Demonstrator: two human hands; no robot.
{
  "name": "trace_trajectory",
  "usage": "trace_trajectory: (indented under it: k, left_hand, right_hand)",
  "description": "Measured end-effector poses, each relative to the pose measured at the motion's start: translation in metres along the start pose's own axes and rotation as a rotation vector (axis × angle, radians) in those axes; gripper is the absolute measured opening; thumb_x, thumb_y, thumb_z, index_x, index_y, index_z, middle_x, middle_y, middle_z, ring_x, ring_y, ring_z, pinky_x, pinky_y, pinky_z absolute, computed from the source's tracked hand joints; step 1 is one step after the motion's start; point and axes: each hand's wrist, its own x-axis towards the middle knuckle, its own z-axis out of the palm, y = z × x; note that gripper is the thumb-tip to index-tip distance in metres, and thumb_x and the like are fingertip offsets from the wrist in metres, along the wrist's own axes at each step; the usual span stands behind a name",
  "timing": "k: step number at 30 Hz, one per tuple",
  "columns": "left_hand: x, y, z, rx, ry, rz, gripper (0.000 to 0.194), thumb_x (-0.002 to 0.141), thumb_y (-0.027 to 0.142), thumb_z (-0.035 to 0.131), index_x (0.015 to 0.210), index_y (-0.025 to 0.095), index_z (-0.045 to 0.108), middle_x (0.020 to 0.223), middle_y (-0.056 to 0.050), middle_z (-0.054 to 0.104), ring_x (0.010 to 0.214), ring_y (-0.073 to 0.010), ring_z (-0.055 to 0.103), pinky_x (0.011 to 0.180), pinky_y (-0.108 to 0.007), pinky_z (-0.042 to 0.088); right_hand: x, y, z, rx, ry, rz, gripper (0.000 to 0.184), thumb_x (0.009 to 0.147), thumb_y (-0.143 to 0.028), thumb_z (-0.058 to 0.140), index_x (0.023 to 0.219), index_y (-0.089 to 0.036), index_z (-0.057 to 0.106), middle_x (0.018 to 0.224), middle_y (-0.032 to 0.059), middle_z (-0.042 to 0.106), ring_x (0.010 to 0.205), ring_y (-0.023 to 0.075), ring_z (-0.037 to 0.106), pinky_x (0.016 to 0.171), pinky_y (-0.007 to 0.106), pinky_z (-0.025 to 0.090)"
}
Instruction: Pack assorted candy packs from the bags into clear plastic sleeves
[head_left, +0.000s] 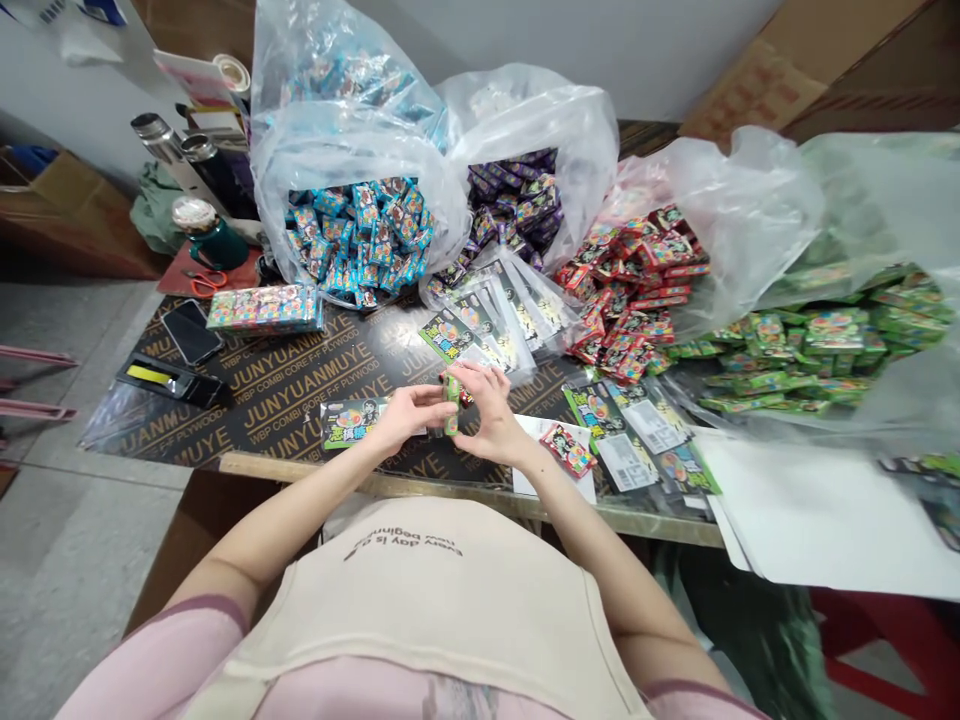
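Between the fingertips of my left hand (409, 418) and my right hand (491, 415) stands a small green box (451, 408), edge toward me. Both hands are closed on it. A bit of red packaging shows behind it, partly hidden by my right fingers. Under my left hand lies a flat printed bag (346, 424) with a black and green front. To the right of my right hand, a small red box (568, 450) rests on white paper (523, 482). More printed bags (626, 440) are spread beside it.
Along the back stand plastic sacks of blue packets (367, 235), purple packets (517, 200), red boxes (637, 290) and green boxes (817, 345). A fan of printed bags (487, 320) lies ahead. At left are a phone (193, 332), a black tape dispenser (169, 380), scissors (201, 282) and bottles.
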Motion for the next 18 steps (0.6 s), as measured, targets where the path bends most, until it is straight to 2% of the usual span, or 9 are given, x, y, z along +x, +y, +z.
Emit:
trace_trajectory:
  k: [3,6,8,10,14,15,16,18]
  left_hand:
    - [-0.005,0.002,-0.001,-0.055,-0.095,-0.04,0.043,0.058,0.037,0.083,0.089,0.01,0.072,0.084,-0.007,0.073,0.069,-0.0155,0.065,0.066,-0.025,0.05]
    - [-0.007,0.004,-0.004,-0.199,-0.237,-0.119,0.044,0.06,0.043,0.079,0.087,0.01,0.072,0.082,-0.011,0.073,0.071,-0.0209,0.068,0.071,-0.031,0.052]
    - [-0.007,0.005,-0.009,-0.213,-0.298,-0.149,0.045,0.06,0.046,0.078,0.088,0.01,0.072,0.085,-0.012,0.073,0.076,-0.0242,0.069,0.074,-0.035,0.053]
    - [-0.005,0.005,-0.017,-0.138,-0.254,-0.127,0.043,0.061,0.046,0.078,0.086,0.011,0.073,0.085,-0.011,0.074,0.079,-0.0237,0.069,0.076,-0.034,0.052]
    - [0.0,0.006,-0.038,0.085,0.062,0.06,0.045,0.059,0.045,0.081,0.091,0.014,0.075,0.094,-0.01,0.074,0.091,-0.0232,0.067,0.085,-0.033,0.049]
    - [0.0,0.006,-0.042,0.085,0.087,0.068,0.047,0.061,0.047,0.079,0.093,0.014,0.075,0.096,-0.011,0.074,0.094,-0.0238,0.066,0.086,-0.034,0.049]
    - [0.0,0.007,-0.044,0.057,0.063,0.047,0.048,0.063,0.05,0.078,0.093,0.014,0.074,0.097,-0.012,0.074,0.095,-0.0244,0.066,0.086,-0.034,0.049]
    - [-0.001,0.006,-0.042,-0.046,-0.108,-0.056,0.05,0.064,0.052,0.076,0.094,0.013,0.074,0.096,-0.014,0.074,0.092,-0.0252,0.067,0.084,-0.036,0.05]
  right_hand:
    - [-0.001,-0.003,0.003,0.037,-0.008,-0.044,0.091,0.071,-0.035,0.072,0.147,-0.032,0.022,0.14,0.0096,0.046,0.135,0.0327,0.038,0.114,0.058,0.018]
    - [-0.003,-0.001,0.009,0.196,0.027,-0.016,0.103,0.069,-0.041,0.075,0.149,-0.032,0.011,0.144,0.0091,0.043,0.135,0.0298,0.038,0.113,0.052,0.028]
    - [-0.006,0.001,0.011,0.239,0.048,0.011,0.101,0.07,-0.039,0.074,0.149,-0.032,0.012,0.141,0.0079,0.046,0.132,0.0282,0.042,0.112,0.05,0.032]
    - [-0.009,0.003,0.009,0.21,0.082,0.038,0.097,0.069,-0.035,0.074,0.148,-0.031,0.018,0.137,0.008,0.05,0.128,0.0283,0.046,0.11,0.049,0.033]
    - [-0.014,0.008,0.002,0.14,0.123,0.098,0.094,0.066,-0.033,0.075,0.146,-0.027,0.026,0.133,0.0108,0.054,0.126,0.0316,0.048,0.109,0.053,0.032]
    - [-0.014,0.008,0.002,0.144,0.116,0.104,0.091,0.066,-0.034,0.076,0.144,-0.027,0.03,0.134,0.0113,0.053,0.129,0.0323,0.046,0.109,0.053,0.031]
    - [-0.014,0.008,0.004,0.167,0.102,0.107,0.087,0.066,-0.036,0.077,0.141,-0.027,0.035,0.137,0.0118,0.051,0.132,0.0328,0.042,0.11,0.053,0.029]
    - [-0.013,0.007,0.011,0.278,0.079,0.106,0.083,0.066,-0.043,0.078,0.138,-0.026,0.04,0.143,0.0122,0.045,0.138,0.0328,0.034,0.112,0.052,0.028]
